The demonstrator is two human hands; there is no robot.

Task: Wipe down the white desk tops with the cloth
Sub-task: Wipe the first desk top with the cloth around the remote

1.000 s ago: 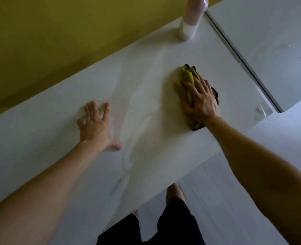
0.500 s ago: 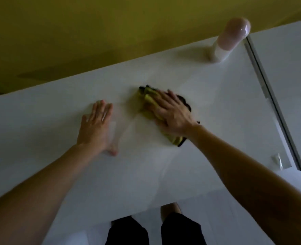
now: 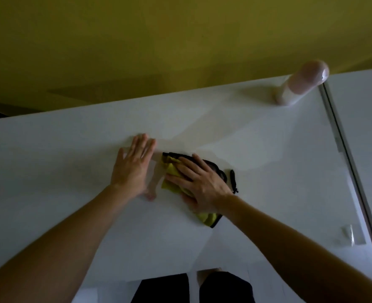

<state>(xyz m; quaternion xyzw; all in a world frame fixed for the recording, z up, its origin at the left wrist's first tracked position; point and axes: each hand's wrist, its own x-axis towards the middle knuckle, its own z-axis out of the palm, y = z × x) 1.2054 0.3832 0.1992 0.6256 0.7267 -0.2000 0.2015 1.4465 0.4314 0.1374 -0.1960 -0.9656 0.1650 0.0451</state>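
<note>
I see the cloth (image 3: 171, 170), yellow with black trim, lying bunched on the white surface (image 3: 49, 154), roughly midway between the far edge and the near edge. A yellow corner sticks out under the wrist on the near side, and a short black loop of trim trails off to the right.

The right hand (image 3: 200, 182) lies flat on top of the cloth with its palm down. Its fingers are straight and spread, pressing the fabric to the surface rather than curling round it. The left hand (image 3: 132, 169) is also flat and relaxed, palm down on the bare surface just to the left of the cloth, with its fingers together and pointing away from me. Its thumb reaches toward the cloth's left edge, but I cannot tell whether the two touch. Both forearms come in from the lower corners of the view.

Faint damp streaks (image 3: 224, 147) shine on the surface beyond and to the right of the cloth. Well apart from it, at the far right corner of the surface, a pale pink bottle (image 3: 300, 86) stands upright. Just right of the bottle a grey metal strip (image 3: 351, 167) runs front to back, with a second white desk top (image 3: 368, 127) on its other side. A yellow wall (image 3: 159, 40) rises behind the surface. At the bottom edge I can make out dark shorts (image 3: 163, 289).
</note>
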